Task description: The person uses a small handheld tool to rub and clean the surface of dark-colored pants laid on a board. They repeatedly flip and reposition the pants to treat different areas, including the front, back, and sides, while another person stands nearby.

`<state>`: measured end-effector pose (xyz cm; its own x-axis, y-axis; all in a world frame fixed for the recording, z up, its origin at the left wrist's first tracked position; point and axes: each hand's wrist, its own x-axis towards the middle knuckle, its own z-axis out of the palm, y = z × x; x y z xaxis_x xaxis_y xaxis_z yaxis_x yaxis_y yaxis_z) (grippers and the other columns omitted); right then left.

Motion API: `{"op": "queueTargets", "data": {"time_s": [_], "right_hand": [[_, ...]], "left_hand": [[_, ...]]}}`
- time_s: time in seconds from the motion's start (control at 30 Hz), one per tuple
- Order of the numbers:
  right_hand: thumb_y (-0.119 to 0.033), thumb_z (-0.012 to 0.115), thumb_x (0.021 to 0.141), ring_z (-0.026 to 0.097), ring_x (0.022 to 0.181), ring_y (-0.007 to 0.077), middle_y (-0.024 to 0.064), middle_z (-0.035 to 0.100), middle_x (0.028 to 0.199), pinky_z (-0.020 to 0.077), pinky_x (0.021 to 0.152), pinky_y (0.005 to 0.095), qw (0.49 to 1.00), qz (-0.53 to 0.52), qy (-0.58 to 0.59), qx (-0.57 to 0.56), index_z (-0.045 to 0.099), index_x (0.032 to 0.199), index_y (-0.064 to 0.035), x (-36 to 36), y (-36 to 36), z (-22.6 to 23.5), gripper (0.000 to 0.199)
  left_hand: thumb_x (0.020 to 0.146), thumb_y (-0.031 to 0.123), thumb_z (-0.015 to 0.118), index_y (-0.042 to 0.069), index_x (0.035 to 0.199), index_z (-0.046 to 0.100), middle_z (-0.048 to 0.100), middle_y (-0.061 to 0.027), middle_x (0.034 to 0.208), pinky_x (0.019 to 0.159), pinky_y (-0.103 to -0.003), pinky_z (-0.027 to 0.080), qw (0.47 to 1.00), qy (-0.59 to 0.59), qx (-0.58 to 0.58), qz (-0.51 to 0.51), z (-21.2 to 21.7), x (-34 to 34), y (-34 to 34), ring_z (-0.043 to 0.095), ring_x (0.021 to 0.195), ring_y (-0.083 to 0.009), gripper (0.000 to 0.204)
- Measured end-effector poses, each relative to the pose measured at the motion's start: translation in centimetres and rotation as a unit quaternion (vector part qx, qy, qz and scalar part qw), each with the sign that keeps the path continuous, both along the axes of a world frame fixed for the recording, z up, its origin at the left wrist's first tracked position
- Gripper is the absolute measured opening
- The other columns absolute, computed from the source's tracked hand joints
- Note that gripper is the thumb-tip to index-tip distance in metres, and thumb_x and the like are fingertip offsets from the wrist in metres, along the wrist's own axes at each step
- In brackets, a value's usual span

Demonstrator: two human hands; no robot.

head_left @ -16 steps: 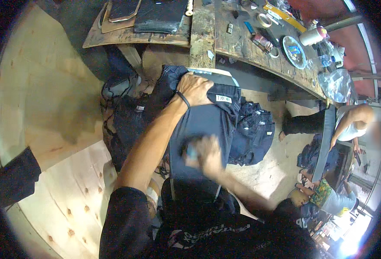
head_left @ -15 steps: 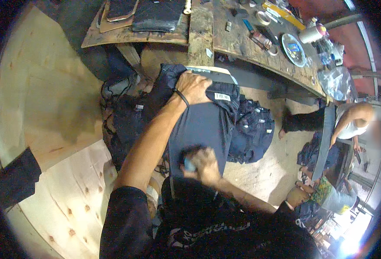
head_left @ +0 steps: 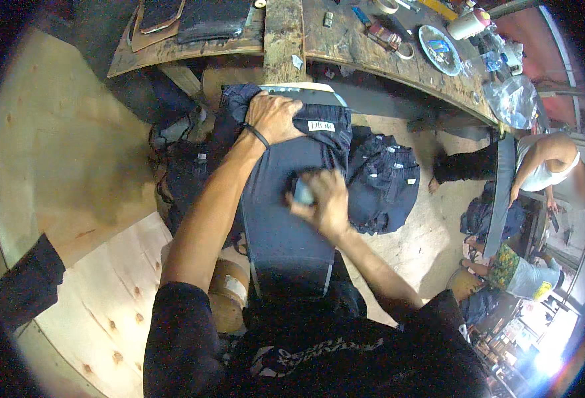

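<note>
While my right hand [head_left: 322, 199] presses down near the centre of the view, its fingers [head_left: 306, 211] are curled tight around a small pale blue-grey block [head_left: 302, 192], which rests on the dark navy garment [head_left: 286, 199] stretched lengthwise from 12 o'clock toward 6 o'clock below me. I see my left hand [head_left: 274, 118] up at 12 o'clock of that block, palm down, fingers spread and flattened on the waistband end of the garment, clamping cloth rather than gripping anything; a thin black band [head_left: 258, 136] circles that wrist. Just at 3 o'clock of the left hand a small white label [head_left: 321, 126] sits on the cloth. At 3 o'clock of the garment lies a heap of similar dark garments [head_left: 384, 182], touching its edge. Farther out at 12 o'clock runs a worn wooden surface [head_left: 345, 46] carrying a round plate [head_left: 438, 48] and small tools. At 3 o'clock, well apart, another person [head_left: 544, 166] sits on the floor.
</note>
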<state>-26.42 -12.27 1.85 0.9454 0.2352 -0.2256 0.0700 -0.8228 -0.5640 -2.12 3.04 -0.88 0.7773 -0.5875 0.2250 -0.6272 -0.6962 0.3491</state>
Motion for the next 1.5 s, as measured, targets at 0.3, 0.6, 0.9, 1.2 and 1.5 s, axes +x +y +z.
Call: {"op": "queueTargets", "data": {"time_s": [0.3, 0.6, 0.9, 1.2, 1.5], "right_hand": [[-0.036, 0.089, 0.069, 0.058, 0.090, 0.0348, 0.0141, 0.061, 0.091, 0.0483, 0.088, 0.0516, 0.975, -0.020, -0.218, 0.030, 0.070, 0.100, -0.0064, 3.6, 3.4, 1.2, 0.046], [-0.038, 0.090, 0.067, 0.058, 0.098, 0.0381, 0.0159, 0.064, 0.101, 0.0495, 0.086, 0.0523, 0.974, -0.021, -0.225, -0.023, 0.071, 0.106, -0.0047, 5.0, 6.8, -0.1, 0.055], [-0.044, 0.089, 0.078, 0.066, 0.094, 0.0386, 0.0276, 0.064, 0.105, 0.0524, 0.085, 0.0458, 0.920, -0.208, -0.175, 0.281, 0.061, 0.121, 0.0058, 4.8, -0.2, 4.0, 0.072], [-0.039, 0.095, 0.072, 0.050, 0.138, 0.0503, 0.0334, 0.051, 0.147, 0.0434, 0.113, 0.0555, 0.942, -0.140, -0.266, 0.150, 0.046, 0.146, 0.0047, -1.1, -2.4, -7.3, 0.099], [-0.058, 0.082, 0.078, 0.053, 0.130, 0.0504, 0.0274, 0.058, 0.127, 0.0210, 0.116, 0.0777, 0.959, 0.158, -0.155, 0.175, 0.051, 0.140, -0.0015, 2.7, 17.1, 0.6, 0.090]], "left_hand": [[0.061, 0.059, 0.086, 0.015, 0.091, 0.075, 0.077, -0.0107, 0.090, 0.080, -0.050, 0.053, 1.000, 0.024, -0.001, -0.005, 0.2, 0.1, 0.2, 0.074, 0.087, -0.0338, 0.054], [0.063, 0.060, 0.084, 0.014, 0.090, 0.075, 0.077, -0.0099, 0.092, 0.082, -0.050, 0.055, 0.999, 0.023, -0.033, -0.017, -0.7, 0.6, 0.2, 0.074, 0.089, -0.0345, 0.054], [0.087, 0.052, 0.076, 0.014, 0.149, 0.049, 0.051, -0.0242, 0.150, 0.114, -0.050, 0.040, 0.954, -0.072, -0.017, 0.291, 3.2, -8.9, 0.7, 0.053, 0.135, -0.0414, 0.077], [0.105, 0.013, 0.048, -0.003, 0.159, 0.034, 0.041, -0.0312, 0.160, 0.124, -0.048, 0.033, 0.882, 0.258, -0.262, 0.296, -9.4, -35.2, 8.1, 0.039, 0.149, -0.0477, 0.058], [0.102, 0.014, 0.058, -0.004, 0.126, 0.063, 0.063, -0.0265, 0.133, 0.102, -0.048, 0.048, 0.840, 0.205, -0.262, 0.430, -4.9, -35.9, 15.1, 0.062, 0.119, -0.0412, 0.030]]}}
